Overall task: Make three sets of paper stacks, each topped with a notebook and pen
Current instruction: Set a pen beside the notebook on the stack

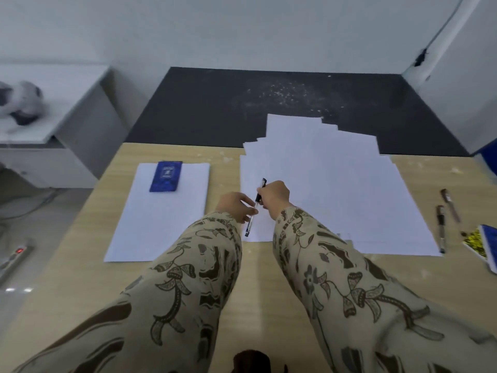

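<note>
A neat white paper stack (pixel 158 216) lies at the left of the wooden table (pixel 255 278), with a blue notebook (pixel 166 176) on its far end. A wide, fanned pile of white sheets (pixel 336 184) covers the middle and right. Over the pile's left edge both hands hold one black pen (pixel 255 208): my right hand (pixel 274 196) grips its upper part, my left hand (pixel 238 205) pinches its lower part. Two more pens (pixel 441 227) lie at the pile's right edge. Further notebooks (pixel 484 244), one blue and one yellow-patterned, sit at the far right edge.
Beyond the table is a dark floor (pixel 269 103) and white walls. A white side cabinet (pixel 53 109) with a blurred bundle stands at the left. A power strip (pixel 16 255) lies on the floor at the left.
</note>
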